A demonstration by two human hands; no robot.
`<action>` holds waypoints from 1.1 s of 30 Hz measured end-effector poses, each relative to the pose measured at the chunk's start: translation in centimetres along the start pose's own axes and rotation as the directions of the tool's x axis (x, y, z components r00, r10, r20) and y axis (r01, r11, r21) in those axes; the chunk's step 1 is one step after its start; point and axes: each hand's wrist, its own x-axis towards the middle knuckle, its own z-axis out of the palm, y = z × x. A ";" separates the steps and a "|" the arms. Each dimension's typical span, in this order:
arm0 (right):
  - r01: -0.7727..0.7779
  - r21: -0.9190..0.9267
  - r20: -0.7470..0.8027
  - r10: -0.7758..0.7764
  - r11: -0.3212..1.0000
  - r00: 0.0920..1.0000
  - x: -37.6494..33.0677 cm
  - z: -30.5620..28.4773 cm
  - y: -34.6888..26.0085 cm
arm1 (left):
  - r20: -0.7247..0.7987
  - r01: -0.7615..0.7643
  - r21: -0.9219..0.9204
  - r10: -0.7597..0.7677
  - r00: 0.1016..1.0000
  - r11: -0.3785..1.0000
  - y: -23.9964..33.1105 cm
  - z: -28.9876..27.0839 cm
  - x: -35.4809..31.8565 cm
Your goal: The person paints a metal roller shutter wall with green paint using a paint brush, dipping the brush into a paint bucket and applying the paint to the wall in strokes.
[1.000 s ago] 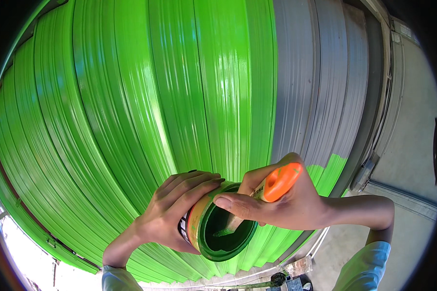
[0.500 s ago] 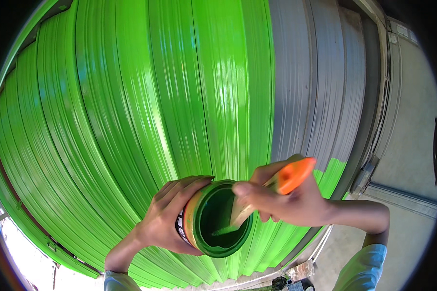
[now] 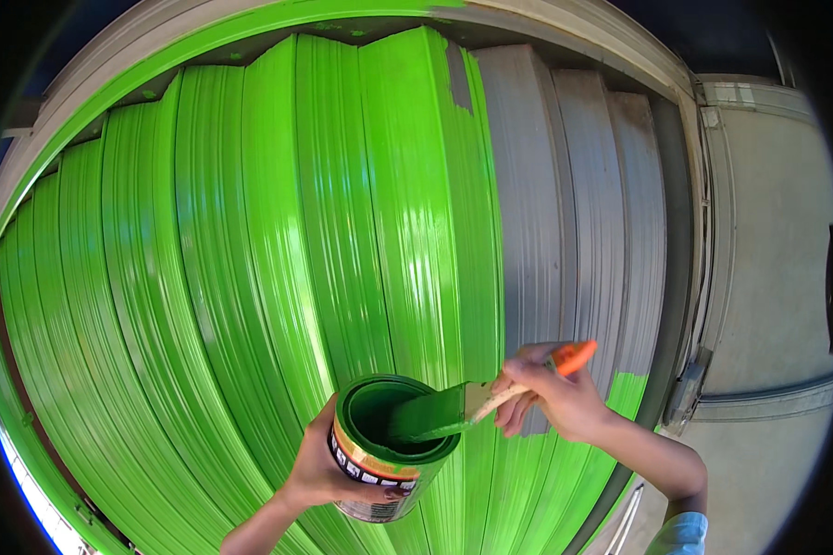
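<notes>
My left hand (image 3: 329, 467) is wrapped round the side of a paint can (image 3: 375, 476), which tilts slightly and shows dark green paint inside. In my right hand (image 3: 560, 398) is a paintbrush (image 3: 486, 402), gripped by its pale handle with an orange end. The brush's wide bristles, coated in green, lie over the can's right rim with their tips inside the opening. Behind both hands stands a pleated folding door (image 3: 333, 231), bright green over its left and middle panels. Its right panels (image 3: 532, 203) are bare grey, with a green patch (image 3: 627, 393) low down.
A frame (image 3: 611, 42) curves over the top of the door, its left part green. To the right runs a dark door edge (image 3: 680, 231), then a pale grey wall (image 3: 768, 240). A narrow grey unpainted strip (image 3: 459, 79) shows near the top among the green panels.
The view has tipped upward, bringing the door's top into sight. The brush has lifted out of the can's depth to its rim, and my right hand has turned. The can now shows more of its side.
</notes>
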 end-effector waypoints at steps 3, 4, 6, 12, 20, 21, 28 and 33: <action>-0.016 0.045 -0.177 0.023 0.999 0.984 1.1 -0.2 -0.1 | -0.018 -0.040 -0.008 0.039 0.999 0.999 0.1 0.6 1.0; 0.001 0.046 -0.219 0.010 0.999 0.976 1.4 0.0 -0.2 | -0.031 -0.059 0.029 0.060 0.998 0.998 0.2 0.8 1.2; 0.003 0.060 -0.234 0.011 0.998 0.972 1.5 -0.2 -0.2 | -0.023 -0.070 0.091 0.073 0.997 0.993 0.0 0.9 1.6; 0.226 0.228 -0.435 -0.109 0.947 0.894 2.2 -1.5 0.1 | -0.074 -0.055 -0.040 0.052 0.996 0.998 -0.5 0.9 2.3; 0.741 0.081 -0.585 -0.570 0.666 0.577 16.4 -7.0 -11.4 | -0.049 0.015 -0.215 -0.026 0.998 0.976 0.7 0.6 4.5; 0.758 0.042 -0.573 -0.605 0.651 0.553 18.6 -7.7 -12.7 | -0.040 0.005 -0.204 -0.014 0.999 0.979 0.6 0.7 4.5; 0.820 -0.009 -0.585 -0.668 0.573 0.460 28.0 -8.4 -15.9 | -0.031 0.009 -0.231 -0.017 0.999 0.973 0.4 0.4 4.4; 0.745 -0.114 -0.513 -0.681 0.657 0.522 28.2 -8.7 -14.1 | -0.042 0.022 -0.248 -0.034 0.999 0.968 -0.2 -0.6 3.6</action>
